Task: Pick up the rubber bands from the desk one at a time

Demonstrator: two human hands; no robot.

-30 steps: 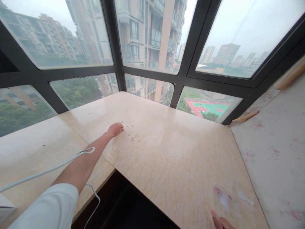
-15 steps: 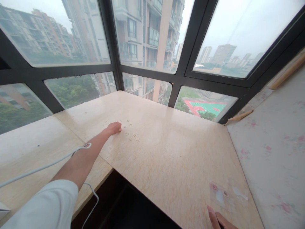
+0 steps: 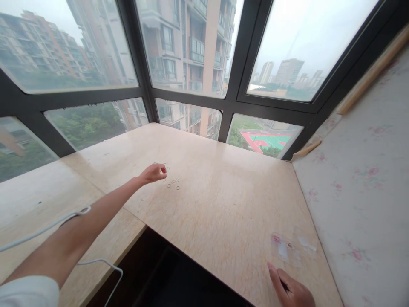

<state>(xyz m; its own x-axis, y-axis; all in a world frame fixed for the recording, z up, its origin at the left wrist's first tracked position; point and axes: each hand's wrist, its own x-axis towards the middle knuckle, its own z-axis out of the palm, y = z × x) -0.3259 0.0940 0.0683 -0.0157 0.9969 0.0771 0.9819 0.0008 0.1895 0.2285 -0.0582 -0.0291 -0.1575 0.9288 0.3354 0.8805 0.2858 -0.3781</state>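
My left hand [image 3: 154, 173] reaches far out over the table, its fingers curled together in a pinch. Whatever may be between the fingertips is too small to make out. Several small thin rings [image 3: 173, 182] lie scattered on the tabletop around and just right of it; some are partly covered by the hand. At the lower right my right hand [image 3: 291, 290] rests near the table's front edge, fingers folded in and thumb laid along them. A dark gap shows between thumb and fingers, and I cannot tell what is inside. Just beyond it lies a clear plastic bag [image 3: 295, 257].
The pale marbled tabletop [image 3: 220, 204] ends at a dark opening [image 3: 172, 273] in front. A white cable [image 3: 41, 232] crosses by my left forearm. Inside the bag area show a pink item [image 3: 275, 238] and a small brownish ring [image 3: 290, 245]. Windows and a flowered wall [image 3: 351, 213] border the table.
My left hand has shifted slightly right over the rings, and its fingers are turned more to the right. The view has swung a little, and more of my right hand shows.
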